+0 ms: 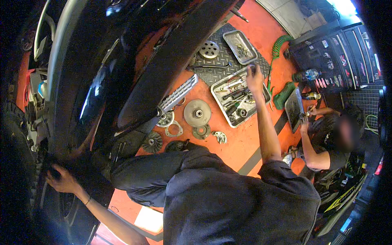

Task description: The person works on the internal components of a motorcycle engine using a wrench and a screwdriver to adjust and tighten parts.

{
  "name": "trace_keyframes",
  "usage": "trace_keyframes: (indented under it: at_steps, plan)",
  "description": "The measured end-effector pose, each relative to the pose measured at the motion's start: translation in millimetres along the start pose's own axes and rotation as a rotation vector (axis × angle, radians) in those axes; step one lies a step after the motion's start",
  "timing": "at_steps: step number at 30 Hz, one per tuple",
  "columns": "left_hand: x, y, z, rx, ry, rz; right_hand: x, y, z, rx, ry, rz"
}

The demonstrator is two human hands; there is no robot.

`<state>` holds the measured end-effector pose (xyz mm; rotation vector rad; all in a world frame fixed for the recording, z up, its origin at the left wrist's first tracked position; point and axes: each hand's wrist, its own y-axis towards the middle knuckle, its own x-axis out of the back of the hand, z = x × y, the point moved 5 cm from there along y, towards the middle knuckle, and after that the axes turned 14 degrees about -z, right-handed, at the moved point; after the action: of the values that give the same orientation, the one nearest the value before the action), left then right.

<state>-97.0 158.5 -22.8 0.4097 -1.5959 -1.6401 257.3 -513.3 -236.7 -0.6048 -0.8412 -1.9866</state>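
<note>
My right hand [255, 80] is over the right side of a metal tray [215, 97] of hand tools. Its fingers close round a small dark thing that I cannot make out. In the tray lie screwdrivers [232, 109], wrenches and a round socket-like part [243, 112]. My left hand [64, 180] rests against the dark lower bodywork of a scooter [163, 77], far to the left. Its fingers look apart and bent over a dark area, and their tips are hard to see. A ribbed metal footrest [179, 94] juts from the scooter.
A smaller tray of bolts [241, 47] stands on a black tread mat [222, 36]. A metal disc [197, 113], a fan wheel [152, 142] and gaskets [174, 129] lie on the orange floor. Right, a co-worker [322, 151] handles a flat dark panel [294, 108] beside a tool cabinet [339, 61].
</note>
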Motion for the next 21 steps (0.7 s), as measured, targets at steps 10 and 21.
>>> trace_keyframes:
  at_steps: [10, 21]
  plan:
    - [1, 3, -1, -0.015, -0.003, -0.005, -33, -158, -213, -0.393, -0.420, 0.307]
    - [6, 5, 30, 0.021, -0.083, 0.053, -180, -154, -169, -0.181, -0.328, 0.602]
